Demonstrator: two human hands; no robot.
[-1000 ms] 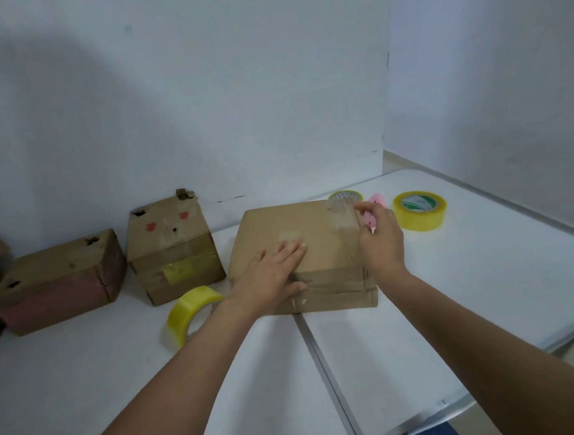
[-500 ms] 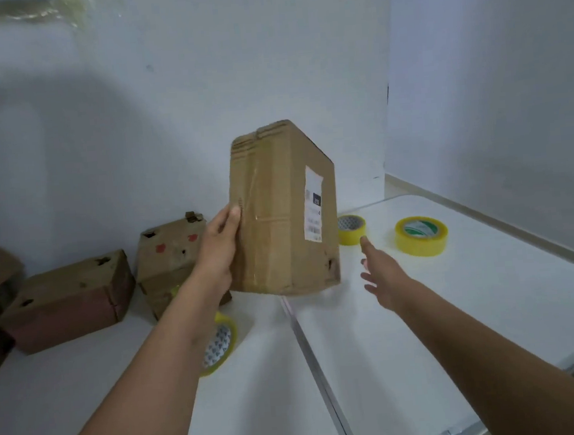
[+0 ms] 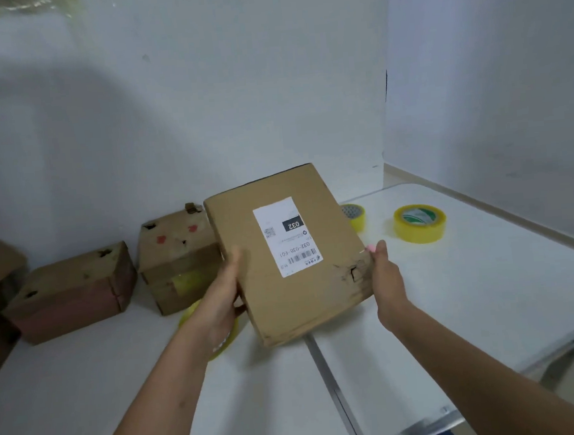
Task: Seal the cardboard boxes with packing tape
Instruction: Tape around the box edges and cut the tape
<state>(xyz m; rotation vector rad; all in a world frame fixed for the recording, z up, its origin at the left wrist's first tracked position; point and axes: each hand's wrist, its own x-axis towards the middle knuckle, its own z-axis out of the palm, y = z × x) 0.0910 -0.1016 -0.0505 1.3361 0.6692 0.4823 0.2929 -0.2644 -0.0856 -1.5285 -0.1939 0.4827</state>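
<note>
Two hands now hold the cardboard box (image 3: 291,251) between them, tilted, with its near lower corner close to the white table (image 3: 457,307); we cannot tell if it touches. Half a second ago only our left hand (image 3: 221,298) held it, standing up on its narrow end, and our right hand (image 3: 386,274) was free and open in the air above the table. One second ago the box lay flat and both hands pressed on its top. Now the big face with the white label (image 3: 287,236) is turned toward us, and the label reads upside down.

Our left hand grips the left edge, the thumb on the front face and the fingers curled behind, where we cannot see them. Our right hand presses flat on the right edge near a torn spot; its fingers are mostly hidden by the box, so how they lie is not clear. Something small and pink (image 3: 371,247) shows at its fingertips, too little to name.

One yellow tape roll (image 3: 219,339) is mostly covered by our left wrist. Another tape roll (image 3: 356,216) is half hidden behind the box, and a third tape roll (image 3: 420,222) lies in full view to the right. Two more boxes, a reddish box (image 3: 71,292) and a box with red marks (image 3: 179,260), stand by the wall. At the left edge a brown shape is cut off.
</note>
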